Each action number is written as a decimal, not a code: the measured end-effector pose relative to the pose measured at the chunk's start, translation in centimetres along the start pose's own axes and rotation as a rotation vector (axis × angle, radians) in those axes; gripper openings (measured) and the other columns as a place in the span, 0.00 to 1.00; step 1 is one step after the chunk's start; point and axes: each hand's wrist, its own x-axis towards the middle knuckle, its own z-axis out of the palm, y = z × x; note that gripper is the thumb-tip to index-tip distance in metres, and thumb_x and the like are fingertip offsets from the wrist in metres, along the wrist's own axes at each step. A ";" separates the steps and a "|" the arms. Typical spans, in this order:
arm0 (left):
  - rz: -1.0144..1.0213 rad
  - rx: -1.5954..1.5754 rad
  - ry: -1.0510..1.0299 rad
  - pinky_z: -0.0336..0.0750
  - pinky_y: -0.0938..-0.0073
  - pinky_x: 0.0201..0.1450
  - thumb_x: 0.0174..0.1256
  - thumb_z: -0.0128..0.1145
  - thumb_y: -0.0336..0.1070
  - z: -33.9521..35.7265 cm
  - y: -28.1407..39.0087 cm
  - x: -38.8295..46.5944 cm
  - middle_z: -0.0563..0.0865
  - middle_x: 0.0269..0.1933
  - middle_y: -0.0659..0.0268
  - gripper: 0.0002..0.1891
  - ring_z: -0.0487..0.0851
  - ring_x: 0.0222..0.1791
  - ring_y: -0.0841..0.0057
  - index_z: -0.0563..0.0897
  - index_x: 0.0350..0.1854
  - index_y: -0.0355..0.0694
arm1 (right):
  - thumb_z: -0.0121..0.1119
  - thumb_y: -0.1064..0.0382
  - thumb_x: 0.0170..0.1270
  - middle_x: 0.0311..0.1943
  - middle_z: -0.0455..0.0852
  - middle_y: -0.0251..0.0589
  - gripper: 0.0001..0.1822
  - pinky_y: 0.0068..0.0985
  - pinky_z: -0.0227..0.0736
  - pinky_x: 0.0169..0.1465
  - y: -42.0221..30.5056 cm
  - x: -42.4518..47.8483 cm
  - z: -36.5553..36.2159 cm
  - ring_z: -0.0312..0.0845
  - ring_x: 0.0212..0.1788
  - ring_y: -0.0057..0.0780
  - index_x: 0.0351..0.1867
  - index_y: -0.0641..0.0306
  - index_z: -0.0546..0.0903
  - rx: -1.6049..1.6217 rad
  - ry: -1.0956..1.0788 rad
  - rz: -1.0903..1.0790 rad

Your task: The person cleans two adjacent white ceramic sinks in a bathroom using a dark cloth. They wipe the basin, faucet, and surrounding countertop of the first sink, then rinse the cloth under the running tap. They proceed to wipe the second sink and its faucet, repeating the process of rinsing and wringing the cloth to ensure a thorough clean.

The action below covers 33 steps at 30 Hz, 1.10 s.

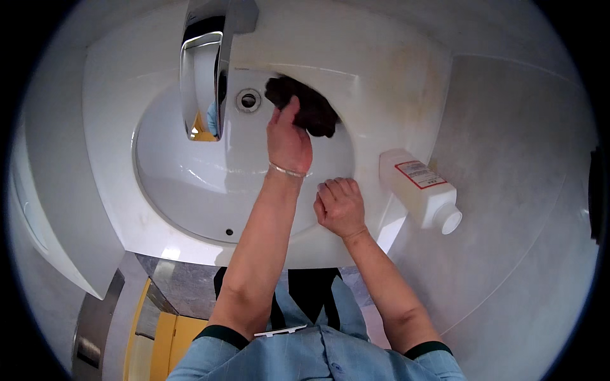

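A dark brown cloth (307,107) lies bunched against the back right wall of a white washbasin (190,190). My left hand (289,138), with a thin bracelet at the wrist, holds the cloth, its thumb on the near side and the other fingers partly hidden. My right hand (340,205) is curled at the basin's front right rim; whether its fingertips touch the rim cannot be told. Nothing shows in it. The metal drain (248,100) is left of the cloth.
A chrome faucet (202,85) reaches over the basin from the back. On the right rim stands a white plastic bottle (419,188) with a red-bordered label and white cap. A grey wall (500,190) is at the right, a pale panel (62,190) at the left.
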 end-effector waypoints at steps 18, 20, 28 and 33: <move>0.058 0.318 0.109 0.74 0.71 0.55 0.72 0.57 0.37 0.3 -1.2 0.5 0.86 0.42 0.64 0.10 0.80 0.44 0.73 0.83 0.46 0.35 | 0.66 0.66 0.43 0.33 0.82 0.42 0.14 0.36 0.72 0.52 -0.1 0.7 -0.3 0.77 0.40 0.38 0.34 0.65 0.82 0.009 -0.048 0.011; 0.028 0.600 0.163 0.73 0.71 0.49 0.69 0.62 0.37 1.9 -5.0 -4.2 0.86 0.41 0.67 0.11 0.77 0.42 0.77 0.84 0.42 0.32 | 0.66 0.65 0.43 0.32 0.81 0.42 0.13 0.37 0.72 0.51 -0.1 0.8 -0.3 0.77 0.39 0.39 0.33 0.64 0.82 0.022 -0.057 0.013; 0.039 -0.105 0.037 0.75 0.62 0.62 0.70 0.58 0.37 0.3 5.4 4.9 0.86 0.51 0.60 0.14 0.83 0.54 0.63 0.82 0.52 0.36 | 0.65 0.67 0.42 0.33 0.83 0.41 0.12 0.36 0.72 0.51 0.3 0.1 0.0 0.78 0.39 0.38 0.32 0.63 0.81 -0.021 -0.048 -0.003; 0.184 -0.086 0.243 0.71 0.58 0.70 0.72 0.54 0.34 0.5 9.1 5.2 0.83 0.59 0.59 0.16 0.80 0.60 0.63 0.77 0.60 0.39 | 0.65 0.66 0.42 0.34 0.83 0.41 0.12 0.36 0.72 0.52 0.1 0.4 -0.1 0.78 0.39 0.37 0.32 0.63 0.81 -0.004 -0.050 0.010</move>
